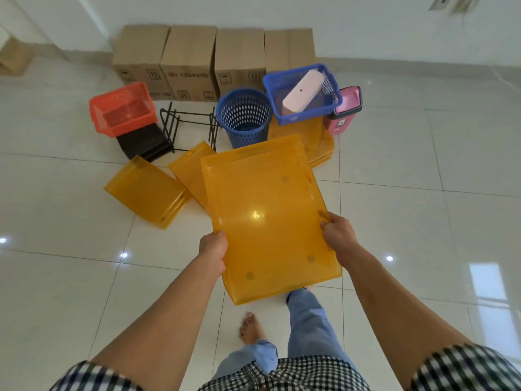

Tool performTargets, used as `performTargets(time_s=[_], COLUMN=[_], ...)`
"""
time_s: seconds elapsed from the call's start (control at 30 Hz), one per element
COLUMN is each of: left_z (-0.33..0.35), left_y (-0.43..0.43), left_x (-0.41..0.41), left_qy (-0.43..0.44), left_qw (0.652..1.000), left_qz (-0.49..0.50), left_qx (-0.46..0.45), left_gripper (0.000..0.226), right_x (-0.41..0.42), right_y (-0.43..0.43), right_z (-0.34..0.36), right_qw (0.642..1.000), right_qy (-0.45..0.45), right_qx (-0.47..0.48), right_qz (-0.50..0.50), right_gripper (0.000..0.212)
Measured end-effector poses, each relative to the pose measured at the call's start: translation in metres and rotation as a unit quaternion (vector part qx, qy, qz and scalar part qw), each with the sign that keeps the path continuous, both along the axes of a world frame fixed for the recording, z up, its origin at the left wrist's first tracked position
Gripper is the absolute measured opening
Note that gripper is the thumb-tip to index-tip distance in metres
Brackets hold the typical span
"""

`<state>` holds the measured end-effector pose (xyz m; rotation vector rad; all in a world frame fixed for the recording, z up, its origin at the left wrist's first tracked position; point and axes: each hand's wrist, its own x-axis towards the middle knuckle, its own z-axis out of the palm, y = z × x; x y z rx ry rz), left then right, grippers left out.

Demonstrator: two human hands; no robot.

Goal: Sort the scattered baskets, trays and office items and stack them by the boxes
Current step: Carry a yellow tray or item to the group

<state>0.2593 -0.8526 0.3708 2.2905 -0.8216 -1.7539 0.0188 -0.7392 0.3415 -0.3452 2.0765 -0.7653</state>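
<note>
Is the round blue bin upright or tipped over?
Upright: the round blue bin stands on its base, open mouth facing up.

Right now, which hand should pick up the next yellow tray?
Probably the left hand: the loose trays lie on its side, though it and the right hand both grip the held tray.

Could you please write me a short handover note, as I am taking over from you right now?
Left hand and right hand each grip a side edge of the held yellow tray, above the floor.
By the boxes: orange basket on black trays, wire rack, round blue bin, blue basket holding a pale case, pink bin.
Done: a yellow tray stack lies by the blue basket.
Left: left loose tray, middle loose tray and the held one.
</note>
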Motion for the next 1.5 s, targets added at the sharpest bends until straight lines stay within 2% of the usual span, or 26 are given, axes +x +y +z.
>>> performTargets(time_s=[0.17,0.3,0.4,0.7,0.87,1.1,1.33,1.5], left_z=[-0.023,-0.065,-0.110,-0.288,-0.390,-0.498,-0.554,-0.564], left_y=[-0.043,-0.071,-0.084,-0.107,-0.108,-0.105,-0.116,-0.131], left_x=[-0.040,-0.070,-0.090,-0.129,-0.145,-0.169,-0.185,-0.194], left_qy=[-0.028,-0.022,-0.005,0.052,0.068,0.081,0.098,0.095], left_qw=[0.999,0.996,0.991,0.980,0.979,0.984,0.987,0.993], left_qz=[0.037,0.076,0.109,0.133,0.126,0.105,0.101,0.066], left_qx=[0.018,0.050,0.079,0.141,0.147,0.121,0.079,0.038], left_gripper=[0.044,0.044,0.039,0.037,0.044,0.037,0.032,0.019], right_x=[-0.046,-0.082,-0.106,-0.147,-0.163,-0.185,-0.202,-0.208], right_y=[-0.056,-0.100,-0.133,-0.196,-0.209,-0.212,-0.220,-0.230], right_z=[-0.025,-0.055,-0.091,-0.261,-0.358,-0.462,-0.522,-0.543], right_qw=[0.999,0.992,0.979,0.933,0.916,0.907,0.923,0.938], right_qy=[-0.010,0.026,0.072,0.174,0.219,0.263,0.270,0.260], right_qx=[0.029,0.064,0.108,0.202,0.211,0.191,0.139,0.131], right_qz=[0.044,0.107,0.159,0.243,0.260,0.269,0.239,0.188], right_gripper=[0.043,0.046,0.053,0.033,0.031,0.034,0.041,0.024])
